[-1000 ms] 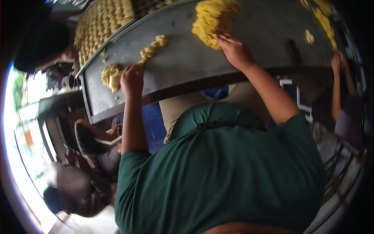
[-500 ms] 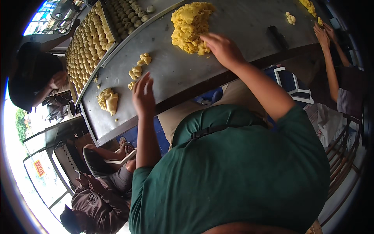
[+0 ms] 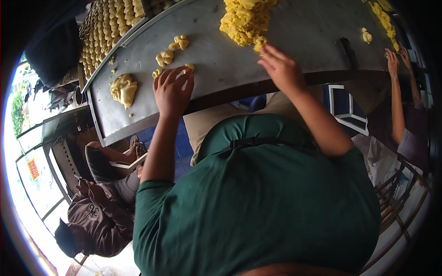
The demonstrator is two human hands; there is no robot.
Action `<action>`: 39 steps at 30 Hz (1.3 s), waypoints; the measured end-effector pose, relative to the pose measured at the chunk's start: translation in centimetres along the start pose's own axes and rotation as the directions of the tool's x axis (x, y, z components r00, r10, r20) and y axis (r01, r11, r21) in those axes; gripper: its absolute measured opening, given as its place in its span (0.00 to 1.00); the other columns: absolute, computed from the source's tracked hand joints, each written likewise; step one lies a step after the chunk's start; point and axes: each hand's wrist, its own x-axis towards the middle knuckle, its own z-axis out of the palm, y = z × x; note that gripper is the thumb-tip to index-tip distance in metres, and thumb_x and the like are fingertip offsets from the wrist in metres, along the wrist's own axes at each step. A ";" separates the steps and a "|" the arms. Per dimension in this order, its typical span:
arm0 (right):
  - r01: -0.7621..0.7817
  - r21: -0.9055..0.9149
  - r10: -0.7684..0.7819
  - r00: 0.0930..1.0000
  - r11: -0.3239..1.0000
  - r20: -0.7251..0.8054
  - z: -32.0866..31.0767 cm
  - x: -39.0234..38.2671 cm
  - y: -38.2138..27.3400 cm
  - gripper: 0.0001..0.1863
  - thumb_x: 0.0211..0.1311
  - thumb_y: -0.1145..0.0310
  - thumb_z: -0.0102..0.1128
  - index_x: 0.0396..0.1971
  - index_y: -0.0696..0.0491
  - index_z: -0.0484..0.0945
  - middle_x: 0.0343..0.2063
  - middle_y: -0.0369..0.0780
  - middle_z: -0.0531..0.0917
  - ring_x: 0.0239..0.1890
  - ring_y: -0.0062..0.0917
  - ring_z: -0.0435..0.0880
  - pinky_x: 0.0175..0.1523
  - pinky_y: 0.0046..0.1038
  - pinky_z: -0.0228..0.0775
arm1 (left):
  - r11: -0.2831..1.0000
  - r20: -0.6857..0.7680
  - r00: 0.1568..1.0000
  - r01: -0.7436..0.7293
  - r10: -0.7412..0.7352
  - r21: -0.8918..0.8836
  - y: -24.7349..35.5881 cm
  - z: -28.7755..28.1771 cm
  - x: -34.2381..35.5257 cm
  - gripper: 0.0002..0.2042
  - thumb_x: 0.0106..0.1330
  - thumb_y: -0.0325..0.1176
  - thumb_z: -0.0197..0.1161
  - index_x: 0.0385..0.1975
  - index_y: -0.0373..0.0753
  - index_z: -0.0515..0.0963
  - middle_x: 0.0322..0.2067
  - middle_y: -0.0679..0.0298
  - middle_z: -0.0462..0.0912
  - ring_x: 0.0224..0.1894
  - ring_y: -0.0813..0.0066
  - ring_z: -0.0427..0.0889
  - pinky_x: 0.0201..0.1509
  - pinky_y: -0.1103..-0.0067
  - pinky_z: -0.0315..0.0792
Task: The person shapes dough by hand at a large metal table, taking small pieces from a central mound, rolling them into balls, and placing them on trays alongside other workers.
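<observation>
My left hand (image 3: 172, 92) is over the near edge of the metal table, fingers curled, pinching a small piece of pale dough (image 3: 189, 67) at the fingertips. Just beyond it several more pale dough pieces (image 3: 165, 58) lie in a loose row. A larger smooth dough lump (image 3: 123, 90) rests on the table to the left. My right hand (image 3: 284, 71) has its fingers stretched out, their tips at a small yellow clump (image 3: 259, 43) at the near edge of a big crumbly yellow mass (image 3: 246, 20). Whether that clump is gripped is hard to see.
The metal table (image 3: 205, 60) bears a dark bar-shaped object (image 3: 347, 53) on the right. A tray of dough balls (image 3: 110, 27) stands at far left. Another person's hands (image 3: 397, 60) work at far right near a yellow strip (image 3: 384, 23). A seated person (image 3: 99, 216) is at lower left.
The view has shifted a little. My left hand has moved right relative to the dough row and now has a dough piece. My right hand has drawn back from the mass to the small clump.
</observation>
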 end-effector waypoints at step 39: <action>-0.107 -0.115 0.107 0.994 0.988 -0.005 -5.7 -2.1 6.9 0.16 0.62 0.69 0.72 0.50 0.49 0.86 0.48 0.39 0.88 0.45 0.39 0.88 0.52 0.34 0.82 | 0.753 0.183 0.853 0.519 -0.489 -0.406 1.0 1.8 0.6 0.13 0.76 0.45 0.58 0.49 0.44 0.79 0.41 0.58 0.86 0.48 0.62 0.84 0.55 0.62 0.72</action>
